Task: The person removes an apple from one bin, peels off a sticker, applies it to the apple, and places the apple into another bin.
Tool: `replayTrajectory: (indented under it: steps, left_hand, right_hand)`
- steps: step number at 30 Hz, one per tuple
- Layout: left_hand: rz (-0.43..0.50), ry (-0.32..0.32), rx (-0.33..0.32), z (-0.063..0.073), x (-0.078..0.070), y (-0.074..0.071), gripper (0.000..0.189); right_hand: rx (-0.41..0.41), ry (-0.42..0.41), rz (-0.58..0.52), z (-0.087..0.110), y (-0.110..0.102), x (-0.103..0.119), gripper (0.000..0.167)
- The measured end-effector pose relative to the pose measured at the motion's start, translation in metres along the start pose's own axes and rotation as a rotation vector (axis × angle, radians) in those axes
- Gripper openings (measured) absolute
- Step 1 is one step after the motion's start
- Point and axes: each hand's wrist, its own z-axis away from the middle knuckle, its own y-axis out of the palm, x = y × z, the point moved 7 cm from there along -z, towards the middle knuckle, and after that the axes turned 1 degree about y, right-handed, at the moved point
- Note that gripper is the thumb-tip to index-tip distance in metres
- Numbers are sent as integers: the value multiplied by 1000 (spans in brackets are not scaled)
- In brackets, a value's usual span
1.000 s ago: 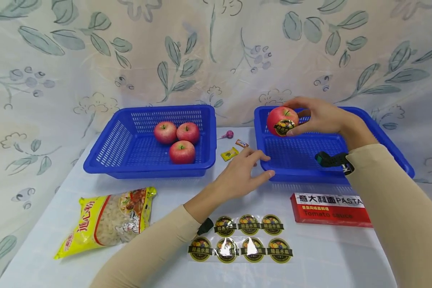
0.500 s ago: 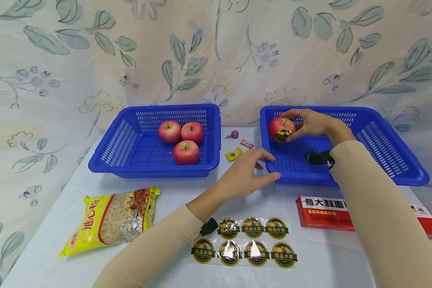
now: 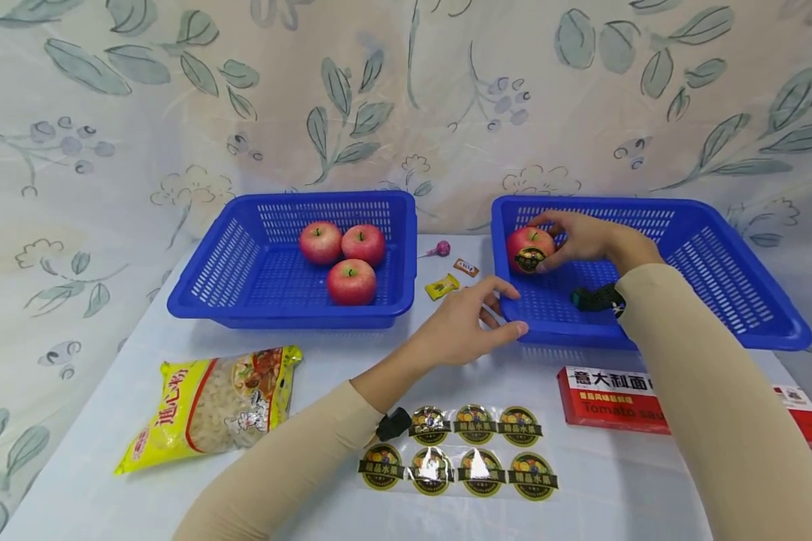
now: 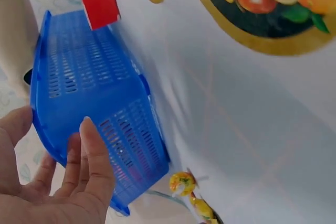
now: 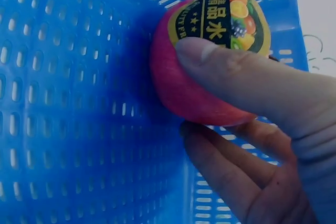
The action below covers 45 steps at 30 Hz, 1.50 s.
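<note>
A red apple with a black-and-gold round fruit sticker sits low in the back left corner of the right blue basket. My right hand holds it, thumb on the sticker and fingers curled at its other side. Whether it bears on the basket floor, I cannot tell. At that basket's near left corner is my left hand, its fingers relaxed and spread about the rim, fingertips at the plastic. Several matching stickers lie on a clear sheet in front.
Three apples lie in the left blue basket. Between the baskets are a lollipop and two wrapped candies. A yellow pasta bag lies front left; a red pasta box lies partly under the right forearm.
My right hand has lowered the stickered apple from above the right basket's rim down into its back left corner. My left hand has stayed at the basket's near corner.
</note>
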Motion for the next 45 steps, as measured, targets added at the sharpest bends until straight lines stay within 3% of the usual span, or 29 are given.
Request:
replayTrajectory:
  steps: [3,7,14,18,26,33,40,45]
  left_hand:
    - [-48,8,37,1,-3,-7,63]
    - [-144,27,52,5,-10,-31,70]
    - [-251,71,55,24,-13,-80,31]
    - [-277,53,37,34,-9,-113,23]
    - [-327,-110,-27,43,19,-172,30]
    - [-303,-194,5,44,47,-208,39]
    - [-283,-292,-4,44,74,-243,55]
    - [-293,-378,27,48,86,-262,66]
  right_hand:
    - [10,21,46,5,-3,7,94]
    - [23,27,162,15,-12,25,100]
    - [-55,-70,304,51,-27,74,83]
    - [-135,-181,351,73,-22,106,65]
    - [-249,-396,259,94,10,152,42]
    - [-221,-581,111,96,51,179,38]
    - [-152,-679,-64,89,92,197,38]
    - [-221,-733,-74,82,111,205,27]
